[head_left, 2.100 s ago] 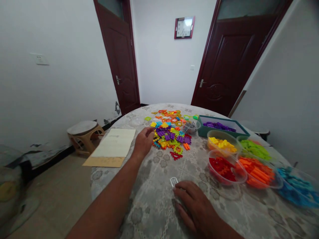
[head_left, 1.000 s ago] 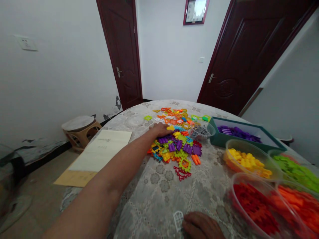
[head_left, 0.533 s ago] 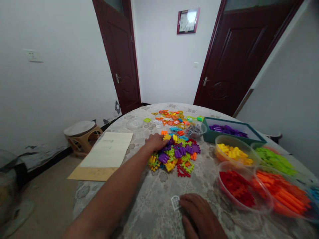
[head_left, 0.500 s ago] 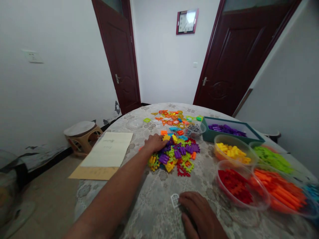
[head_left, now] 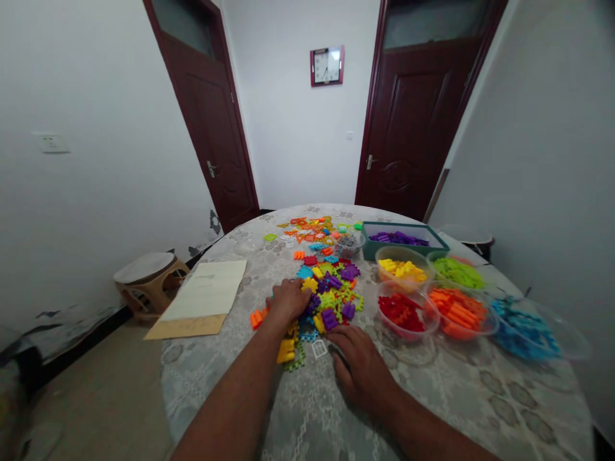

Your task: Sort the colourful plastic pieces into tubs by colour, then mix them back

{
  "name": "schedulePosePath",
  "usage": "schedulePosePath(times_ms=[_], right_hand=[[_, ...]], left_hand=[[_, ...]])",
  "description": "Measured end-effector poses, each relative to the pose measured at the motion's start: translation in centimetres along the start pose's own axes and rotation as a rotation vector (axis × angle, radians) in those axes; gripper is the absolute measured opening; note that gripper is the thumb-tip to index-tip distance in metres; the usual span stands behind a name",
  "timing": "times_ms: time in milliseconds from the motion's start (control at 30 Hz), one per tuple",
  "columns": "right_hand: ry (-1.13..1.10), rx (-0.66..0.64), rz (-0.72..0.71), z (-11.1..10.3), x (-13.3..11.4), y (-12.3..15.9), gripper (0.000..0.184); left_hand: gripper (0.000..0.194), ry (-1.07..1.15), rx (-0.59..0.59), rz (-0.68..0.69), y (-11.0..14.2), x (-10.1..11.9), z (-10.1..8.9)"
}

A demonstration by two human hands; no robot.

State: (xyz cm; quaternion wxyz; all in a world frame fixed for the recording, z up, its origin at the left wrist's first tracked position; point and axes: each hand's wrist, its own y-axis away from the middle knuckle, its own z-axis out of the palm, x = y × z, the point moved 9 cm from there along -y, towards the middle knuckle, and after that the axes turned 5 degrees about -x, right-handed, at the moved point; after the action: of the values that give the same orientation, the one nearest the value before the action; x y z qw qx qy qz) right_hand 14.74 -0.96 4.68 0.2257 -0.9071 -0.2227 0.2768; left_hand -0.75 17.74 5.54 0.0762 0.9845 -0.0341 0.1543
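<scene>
A heap of mixed plastic building pieces [head_left: 329, 291] lies in the middle of a round table [head_left: 432, 397] with a lace-pattern cloth. My left hand [head_left: 287, 301] lies palm down on the heap's near left edge, fingers curved over the pieces. My right hand [head_left: 358, 365] rests flat on the cloth just in front of the heap, fingers together. A small white window-shaped piece [head_left: 319, 349] lies beside its fingertips. A second patch of loose pieces [head_left: 312, 229] sits farther back.
Clear bowls hold sorted pieces: yellow [head_left: 402, 269], red [head_left: 406, 312], green [head_left: 456, 272], orange [head_left: 460, 310], blue [head_left: 528, 326]. A teal box [head_left: 398, 238] holds purple ones. A small bowl [head_left: 348, 243] has grey bits. Paper on cardboard [head_left: 204, 298] overhangs the table's left edge; a stool [head_left: 147, 275] stands beyond.
My left hand has dragged the heap of pieces toward me across the cloth. The heap now reaches the white piece by my right hand. The view has pulled back.
</scene>
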Motion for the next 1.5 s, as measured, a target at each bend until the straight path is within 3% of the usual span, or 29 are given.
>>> schedulePosePath(times_ms=[200,400,633,833,967,1067,1167,1333,1400,1500], right_hand=[[0.010,0.024,0.037,-0.2,1.1,0.0,0.037],[0.027,0.012,0.076,-0.4,2.2,-0.1,0.033],[0.064,0.038,0.104,-1.6,3.1,-0.2,0.026],[0.105,0.075,0.092,-2.1,3.0,0.0,0.023],[0.111,0.072,0.080,-2.6,2.7,-0.1,0.021],[0.092,0.054,0.096,-3.1,2.5,-0.4,0.021],[0.100,0.010,0.141,-3.5,2.3,-0.6,0.021],[0.143,-0.200,0.195,-2.8,1.9,-0.1,0.021],[0.180,-0.303,0.216,-2.1,1.9,0.3,0.033],[0.203,-0.373,0.241,-1.5,2.2,0.7,0.045]], left_hand=[[0.059,0.077,0.022,0.052,0.6,0.4,-0.5],[0.048,0.199,0.046,0.248,1.5,0.4,-1.0],[0.049,0.368,0.072,0.385,4.3,0.7,0.7],[0.047,0.513,0.179,0.357,7.3,3.3,2.0],[0.046,0.528,0.147,0.395,8.9,4.9,1.1],[0.043,0.498,0.204,0.429,10.0,3.4,-1.4],[0.048,0.364,0.223,0.444,10.6,-0.1,-2.9],[0.095,0.095,0.080,0.205,10.0,-8.0,-0.9],[0.097,0.053,0.018,0.226,10.0,-9.2,0.3],[0.098,0.079,-0.024,0.377,10.7,-8.6,1.1]])
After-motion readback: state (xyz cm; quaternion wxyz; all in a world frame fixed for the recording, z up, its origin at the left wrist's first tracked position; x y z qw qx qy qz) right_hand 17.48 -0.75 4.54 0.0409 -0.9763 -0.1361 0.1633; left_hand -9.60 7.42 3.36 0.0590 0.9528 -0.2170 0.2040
